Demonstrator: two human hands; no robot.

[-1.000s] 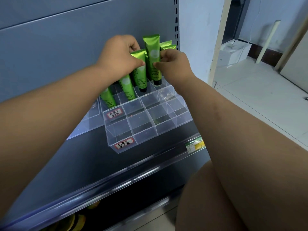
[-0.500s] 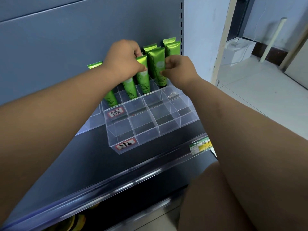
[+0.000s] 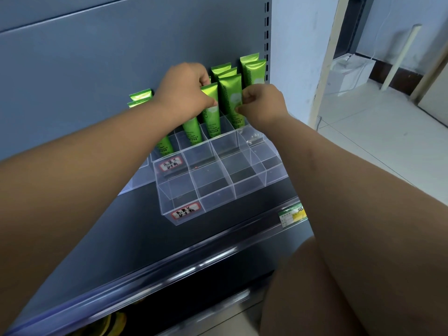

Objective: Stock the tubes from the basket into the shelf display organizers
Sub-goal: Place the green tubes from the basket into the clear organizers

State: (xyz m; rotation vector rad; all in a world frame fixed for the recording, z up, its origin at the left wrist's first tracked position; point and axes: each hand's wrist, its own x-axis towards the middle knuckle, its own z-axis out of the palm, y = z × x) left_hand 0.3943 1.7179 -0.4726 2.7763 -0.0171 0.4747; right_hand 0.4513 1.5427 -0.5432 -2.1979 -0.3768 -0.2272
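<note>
The tubes [image 3: 252, 71] stand packed in the back rows of the organizer [image 3: 213, 202], just before the back panel [image 3: 97, 69], leaving no way in behind them. The left grip [image 3: 184, 90] and right grip [image 3: 261, 103], both pinching tubes, block the front tube row from either side. The two lower rows of cells lie open from above. The shelf [image 3: 135, 234] between organizer and rail [image 3: 194, 265] is passable, under the forearms [image 3: 97, 166]. A slotted post [image 3: 266, 44] bounds the right.

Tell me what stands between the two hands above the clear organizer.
In the head view, two things stand there: the shorter green tube, gripped by the left hand, and the taller green tube, pinched by the right hand.
</note>
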